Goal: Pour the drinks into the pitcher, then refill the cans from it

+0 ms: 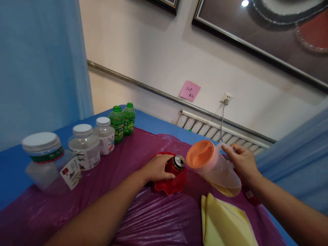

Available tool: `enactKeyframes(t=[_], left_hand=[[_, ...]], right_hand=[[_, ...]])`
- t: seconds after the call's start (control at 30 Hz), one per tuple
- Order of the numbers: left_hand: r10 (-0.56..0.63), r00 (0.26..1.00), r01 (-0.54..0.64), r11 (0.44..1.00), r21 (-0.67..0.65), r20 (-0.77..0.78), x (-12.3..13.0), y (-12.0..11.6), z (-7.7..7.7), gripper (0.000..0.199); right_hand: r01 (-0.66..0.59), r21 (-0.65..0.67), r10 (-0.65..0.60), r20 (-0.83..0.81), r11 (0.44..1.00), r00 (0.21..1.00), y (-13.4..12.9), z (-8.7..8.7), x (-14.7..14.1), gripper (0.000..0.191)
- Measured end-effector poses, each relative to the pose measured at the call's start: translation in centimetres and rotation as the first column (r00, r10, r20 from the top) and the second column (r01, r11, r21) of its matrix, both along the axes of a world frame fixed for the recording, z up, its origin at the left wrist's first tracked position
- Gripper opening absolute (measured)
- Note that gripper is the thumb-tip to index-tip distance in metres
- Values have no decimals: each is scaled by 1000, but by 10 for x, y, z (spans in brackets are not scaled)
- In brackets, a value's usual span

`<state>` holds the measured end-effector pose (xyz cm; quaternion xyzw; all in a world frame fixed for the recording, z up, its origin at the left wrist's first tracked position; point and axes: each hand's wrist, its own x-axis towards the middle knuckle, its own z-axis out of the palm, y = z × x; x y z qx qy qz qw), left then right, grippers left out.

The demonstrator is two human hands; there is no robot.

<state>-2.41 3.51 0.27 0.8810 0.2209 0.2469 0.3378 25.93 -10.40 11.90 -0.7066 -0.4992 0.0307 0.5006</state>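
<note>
My left hand is wrapped round a dark red drink can, whose top with an opened mouth faces up and tilts toward the right. The can is over a red scalloped dish; its base is hidden, so I cannot tell if it touches the dish. My right hand grips the handle of a clear plastic pitcher with an orange lid. The pitcher leans left, its lid close beside the can, and some yellowish liquid shows along its lower side. No stream of liquid is visible between them.
Clear jars with white lids and two green bottles line the left side. A folded yellow cloth lies at front right on the purple plastic sheet. A red object is partly hidden behind my right wrist. A radiator stands behind.
</note>
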Motion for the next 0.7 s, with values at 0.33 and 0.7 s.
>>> enactKeyframes(t=[0.33, 0.7], left_hand=[[-15, 1000, 15, 1000, -7, -6, 0, 0, 0, 70], [-32, 999, 32, 999, -26, 14, -1, 2, -2, 73]], right_hand=[[4, -4, -4, -10, 1000, 1000, 2, -13, 8, 58], [-19, 101, 30, -107, 995, 994, 8, -40, 14, 62]])
